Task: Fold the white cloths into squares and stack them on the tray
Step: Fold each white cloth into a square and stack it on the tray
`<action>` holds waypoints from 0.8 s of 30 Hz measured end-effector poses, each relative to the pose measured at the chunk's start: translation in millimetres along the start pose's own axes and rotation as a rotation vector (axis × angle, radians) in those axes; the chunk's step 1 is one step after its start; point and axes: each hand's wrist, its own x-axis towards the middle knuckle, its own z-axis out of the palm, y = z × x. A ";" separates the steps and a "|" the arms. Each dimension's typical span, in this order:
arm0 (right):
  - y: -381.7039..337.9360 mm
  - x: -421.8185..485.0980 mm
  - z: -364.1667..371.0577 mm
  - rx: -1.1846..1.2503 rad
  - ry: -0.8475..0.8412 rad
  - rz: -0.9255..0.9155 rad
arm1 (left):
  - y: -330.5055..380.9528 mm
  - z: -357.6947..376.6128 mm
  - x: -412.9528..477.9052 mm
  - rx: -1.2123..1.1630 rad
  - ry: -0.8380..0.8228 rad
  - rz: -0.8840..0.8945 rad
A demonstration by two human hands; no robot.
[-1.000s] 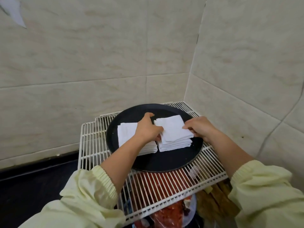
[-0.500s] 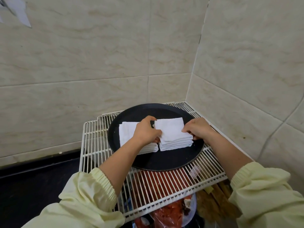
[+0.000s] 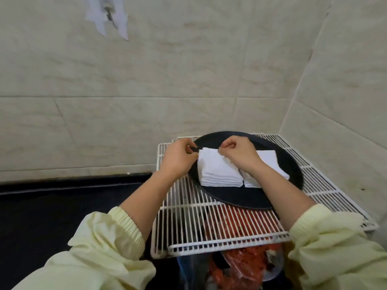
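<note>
A round black tray [image 3: 247,197] rests on a white wire rack [image 3: 199,227]. Two stacks of folded white cloths lie side by side on it. My left hand [image 3: 178,158] pinches the far left corner of the top cloth on the left stack [image 3: 217,170]. My right hand [image 3: 240,153] pinches that cloth's far right corner, with its wrist lying across the right stack [image 3: 270,162]. Part of the right stack is hidden under my right forearm.
The rack sits in a corner, with tiled walls behind it [image 3: 188,80] and to its right [image 3: 345,122]. Red plastic bags [image 3: 247,266] lie under the rack's front edge. A dark surface [image 3: 62,206] stretches to the left.
Both hands have left the right stack and moved over to the far corners of the left stack. The view has swung so the tray sits further right.
</note>
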 end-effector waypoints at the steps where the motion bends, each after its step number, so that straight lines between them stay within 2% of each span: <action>1: -15.3 -3.2 17.7 0.005 -0.038 -0.037 | -15.3 -17.0 -6.7 0.023 0.034 -0.026; 8: -105.5 -38.7 141.3 -0.099 -0.264 -0.224 | -117.1 -131.3 -70.1 0.175 0.154 -0.223; 13: -163.7 -96.2 254.1 -0.221 -0.476 -0.279 | -196.7 -221.0 -141.4 0.317 0.180 -0.326; 18: -232.3 -168.0 362.1 -0.285 -0.553 -0.394 | -283.1 -315.4 -220.4 0.382 0.179 -0.440; 24: -316.6 -242.3 472.1 -0.342 -0.674 -0.550 | -362.0 -417.1 -300.5 0.441 0.256 -0.546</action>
